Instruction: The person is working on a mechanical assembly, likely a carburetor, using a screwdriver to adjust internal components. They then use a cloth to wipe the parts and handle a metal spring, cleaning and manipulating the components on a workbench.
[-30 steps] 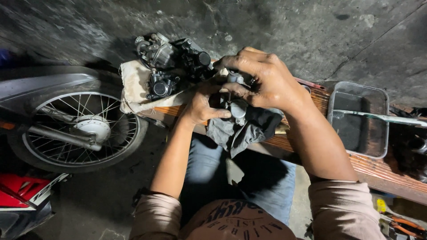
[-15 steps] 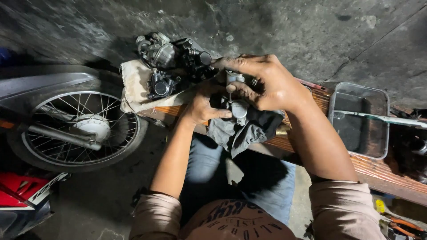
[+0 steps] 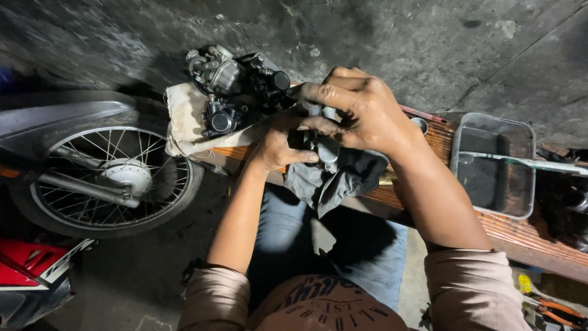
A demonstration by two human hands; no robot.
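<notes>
Both hands grip a grey metal part (image 3: 327, 147) over a dark grey rag (image 3: 343, 178); left of the grip, black-and-silver carburettors (image 3: 236, 92) on cream cloth (image 3: 184, 119); right, a clear tray (image 3: 493, 165) on reddish-brown wood (image 3: 514, 236).

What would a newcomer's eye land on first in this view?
Probably the two hands at centre: the right hand arches over a small grey metal engine part that the left hand grips from below, above a dark grey rag draped off the wooden bench. To their left, black and silver carburettor parts sit on a cream cloth, with a spoked motorcycle wheel beyond.
</notes>
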